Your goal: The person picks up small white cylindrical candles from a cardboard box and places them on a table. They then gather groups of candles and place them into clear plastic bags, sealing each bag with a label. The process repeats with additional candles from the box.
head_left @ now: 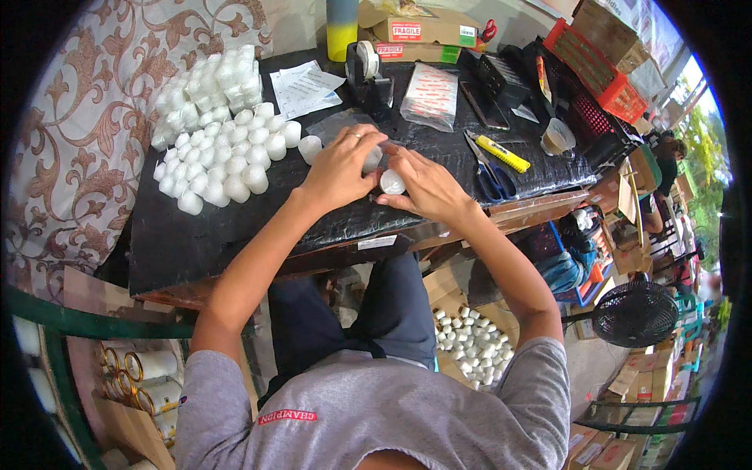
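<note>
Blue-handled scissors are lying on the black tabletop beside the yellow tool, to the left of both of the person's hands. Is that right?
Not quite: the head view shows the blue-handled scissors to the right of both the left hand and the right hand. They do lie on the black tabletop beside the yellow tool.

A cluttered workroom with daylight at its right side.
A table (180, 243) with a black, shiny covering and a brown edge stands below a pale wall (513, 27); a cream curtain (78, 117) with brown leafy scrolls hangs at the left. A dark green rail (102, 323) curves across the lower left. On the right, a black fan (636, 313) stands above grey floor (583, 372), with cardboard boxes (646, 374) and teal chairs (689, 305) near it; green trees (707, 149) show in bright light beyond.
</note>
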